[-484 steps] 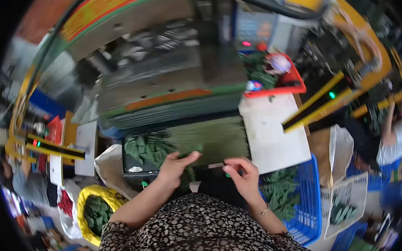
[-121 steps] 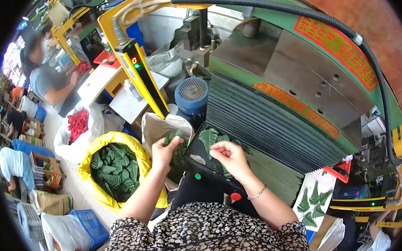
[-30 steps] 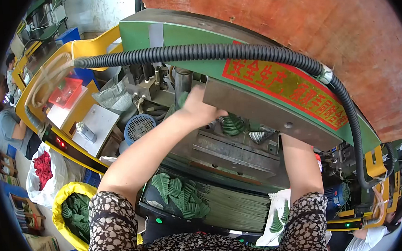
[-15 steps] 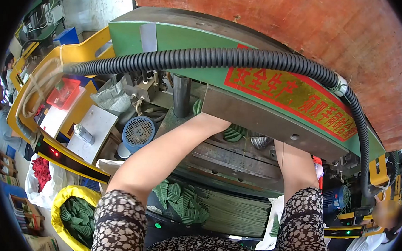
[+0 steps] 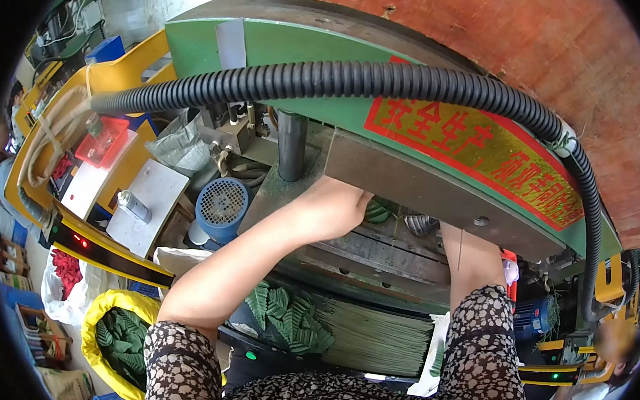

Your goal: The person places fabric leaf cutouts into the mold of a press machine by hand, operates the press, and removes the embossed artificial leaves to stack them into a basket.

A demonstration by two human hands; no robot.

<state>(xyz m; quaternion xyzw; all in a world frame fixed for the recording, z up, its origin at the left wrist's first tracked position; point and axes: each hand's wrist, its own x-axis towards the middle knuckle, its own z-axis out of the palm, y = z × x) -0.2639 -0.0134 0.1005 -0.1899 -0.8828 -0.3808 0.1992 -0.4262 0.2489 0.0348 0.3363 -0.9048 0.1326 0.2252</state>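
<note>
My left hand (image 5: 339, 207) is at the front edge of the press's steel plate (image 5: 422, 186), its fingers curled closed; what they hold, if anything, is hidden. Just right of it, under the plate, green artificial leaves (image 5: 376, 211) partly show beside a ridged metal piece (image 5: 420, 225). My right forearm (image 5: 472, 260) reaches up beneath the plate, which hides the hand. A thin wire (image 5: 460, 251) runs near that forearm. Nearer my body lie a pile of green artificial leaves (image 5: 291, 323) and a bundle of thin green stems (image 5: 378, 337).
A black corrugated hose (image 5: 327, 79) crosses in front of the green press. At left are a yellow sack of leaves (image 5: 120, 344), a white bag with red pieces (image 5: 68, 278), a blue round-grilled device (image 5: 222, 209) and a spray can (image 5: 133, 205). People are partly visible at both edges.
My left hand has drawn back from under the plate toward me, so more of it shows. My right forearm stays in nearly the same place. The view has shifted slightly.
</note>
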